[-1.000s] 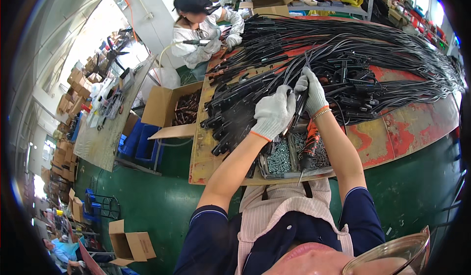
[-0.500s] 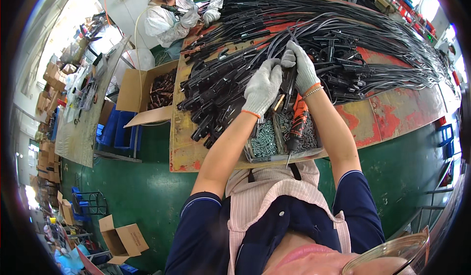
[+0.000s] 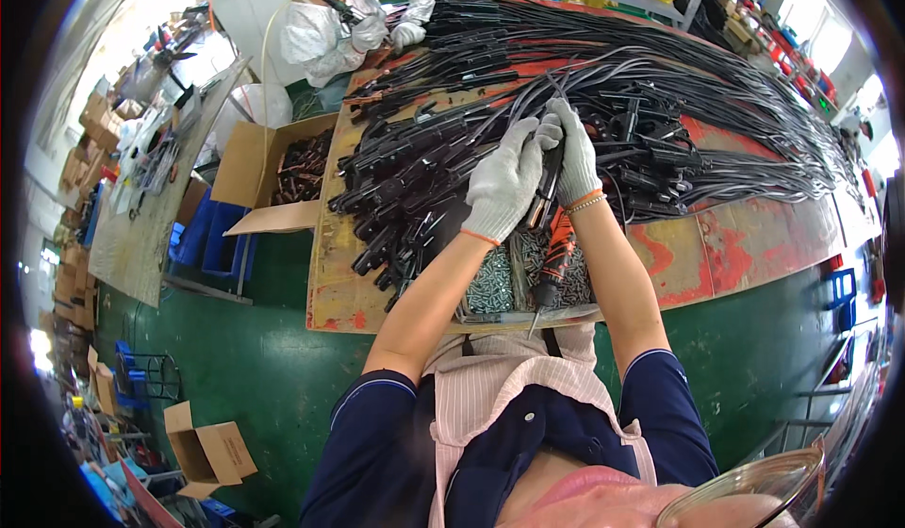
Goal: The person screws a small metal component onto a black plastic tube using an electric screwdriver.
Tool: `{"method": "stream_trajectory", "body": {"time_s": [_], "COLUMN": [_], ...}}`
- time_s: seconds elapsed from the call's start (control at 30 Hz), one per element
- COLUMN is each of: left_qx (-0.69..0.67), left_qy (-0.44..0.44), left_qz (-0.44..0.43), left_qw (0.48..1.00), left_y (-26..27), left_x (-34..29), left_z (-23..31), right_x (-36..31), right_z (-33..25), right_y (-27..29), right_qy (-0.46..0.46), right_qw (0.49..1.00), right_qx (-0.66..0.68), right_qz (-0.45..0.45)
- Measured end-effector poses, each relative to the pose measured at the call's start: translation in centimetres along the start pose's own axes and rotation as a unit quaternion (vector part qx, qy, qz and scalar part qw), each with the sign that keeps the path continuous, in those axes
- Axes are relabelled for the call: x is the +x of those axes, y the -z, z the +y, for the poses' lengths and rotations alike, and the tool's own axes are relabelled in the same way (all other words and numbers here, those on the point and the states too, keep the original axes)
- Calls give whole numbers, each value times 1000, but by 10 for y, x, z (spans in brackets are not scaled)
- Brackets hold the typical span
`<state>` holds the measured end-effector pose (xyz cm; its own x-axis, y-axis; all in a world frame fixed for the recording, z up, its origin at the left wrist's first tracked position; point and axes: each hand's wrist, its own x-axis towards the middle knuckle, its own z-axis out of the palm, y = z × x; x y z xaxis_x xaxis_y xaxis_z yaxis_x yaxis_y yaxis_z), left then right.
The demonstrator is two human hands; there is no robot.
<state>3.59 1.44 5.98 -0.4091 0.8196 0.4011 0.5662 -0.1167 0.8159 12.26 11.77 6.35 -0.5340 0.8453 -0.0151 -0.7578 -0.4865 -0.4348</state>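
Both my hands wear white knitted gloves and meet over the workbench. My left hand [image 3: 506, 177] is closed around a slim black plastic handle [image 3: 544, 198], its fingers hiding part of it. My right hand [image 3: 576, 158] closes on the same piece from the other side, fingertips against the left glove; a dark cable runs off beyond them. Just below, an orange-and-black power screwdriver [image 3: 558, 247] lies across a clear tray [image 3: 490, 319], its bit toward me. Silver screws [image 3: 490, 283] fill the tray's left compartment, and darker screws [image 3: 575, 288] the right one.
Black handles [image 3: 405, 165] are heaped left of my hands, more [image 3: 650, 151] to the right. Long cables [image 3: 754, 123] spread across the bench [image 3: 679, 255]. Left of it, an open carton [image 3: 250, 165] holds copper-coloured parts. A co-worker [image 3: 330, 33] in white sleeves works at the far left.
The view has shifted slightly, so the bench sits lower and further left. My right hand has drawn in closer to my left; both keep hold of the black handle.
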Motion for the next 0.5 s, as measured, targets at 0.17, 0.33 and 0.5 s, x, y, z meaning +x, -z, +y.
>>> {"method": "stream_trajectory", "body": {"time_s": [0.17,0.33,0.5], "left_qx": [5,-61,-75], "left_qy": [-40,-48,-115], "left_qz": [64,5,27], "left_qw": [997,997,990], "left_y": [20,21,10], "left_x": [-1,-19,-23], "left_z": [-11,10,3], "right_x": [-12,-19,-13], "right_z": [29,29,23], "right_y": [-11,-13,5], "right_qy": [-44,-41,-19], "right_qw": [999,988,994], "right_qx": [-6,-64,-84], "right_qz": [26,133,64]}}
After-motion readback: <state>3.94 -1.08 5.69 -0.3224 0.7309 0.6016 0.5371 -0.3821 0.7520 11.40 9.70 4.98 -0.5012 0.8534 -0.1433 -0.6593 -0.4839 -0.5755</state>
